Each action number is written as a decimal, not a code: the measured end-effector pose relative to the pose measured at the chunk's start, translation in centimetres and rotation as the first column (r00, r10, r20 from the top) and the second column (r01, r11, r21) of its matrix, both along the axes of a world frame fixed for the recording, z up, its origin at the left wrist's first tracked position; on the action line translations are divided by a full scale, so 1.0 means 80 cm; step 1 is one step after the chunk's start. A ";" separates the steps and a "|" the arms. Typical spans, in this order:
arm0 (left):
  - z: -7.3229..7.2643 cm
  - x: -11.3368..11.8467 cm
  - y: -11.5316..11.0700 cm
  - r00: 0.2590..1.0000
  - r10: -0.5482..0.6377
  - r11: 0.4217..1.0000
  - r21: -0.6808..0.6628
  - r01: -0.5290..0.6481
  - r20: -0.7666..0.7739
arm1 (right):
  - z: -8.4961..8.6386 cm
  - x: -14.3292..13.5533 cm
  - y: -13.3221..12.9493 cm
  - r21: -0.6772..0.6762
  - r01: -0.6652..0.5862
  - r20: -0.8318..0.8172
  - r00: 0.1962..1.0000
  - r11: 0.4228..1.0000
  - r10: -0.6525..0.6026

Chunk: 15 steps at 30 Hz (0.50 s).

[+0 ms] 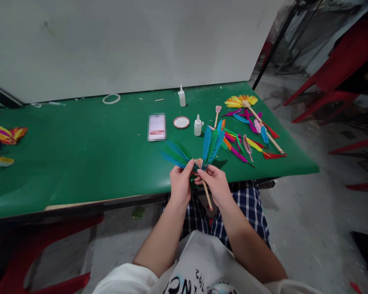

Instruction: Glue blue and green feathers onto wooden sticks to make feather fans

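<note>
Between my hands, over the table's front edge, is a feather fan (213,143) with blue and green feathers on both sides of a small pale head. Its thin wooden handle (207,197) slants down towards my lap. My left hand (180,183) is closed, thumb and fingers pinching the fan at the base of the left feathers. My right hand (218,183) is closed at the base of the right feathers, beside the top of the handle. The fingers partly hide where the feathers meet the head.
On the green table (88,151) stand two white squeeze bottles (198,127), near a small round dish of white stuff (181,122) and a blurred-out phone-like rectangle (157,127). Loose coloured feathers (237,147), a small stick (216,116) and a yellow feather fan (242,100) lie at right.
</note>
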State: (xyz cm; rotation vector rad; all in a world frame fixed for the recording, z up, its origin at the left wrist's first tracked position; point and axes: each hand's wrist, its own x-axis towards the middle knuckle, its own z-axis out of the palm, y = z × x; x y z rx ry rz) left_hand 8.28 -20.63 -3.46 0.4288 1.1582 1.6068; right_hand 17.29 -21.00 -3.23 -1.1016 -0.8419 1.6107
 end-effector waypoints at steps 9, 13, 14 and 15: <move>0.004 0.006 -0.001 0.999 -0.043 0.999 0.032 0.043 -0.001 | -0.001 -0.001 0.001 0.022 0.069 0.013 0.998 0.997 -0.069; 0.002 0.007 -0.002 0.999 -0.041 0.998 0.046 0.041 0.001 | -0.003 0.000 0.001 0.024 0.072 0.008 0.997 0.997 -0.072; 0.001 0.007 -0.002 0.999 -0.035 0.998 0.048 0.034 0.007 | -0.003 0.000 0.000 0.024 0.066 0.006 0.998 0.998 -0.066; 0.001 0.007 -0.002 1.000 -0.028 0.999 0.045 0.027 0.015 | -0.003 0.001 0.000 0.022 0.054 0.003 0.999 0.998 -0.054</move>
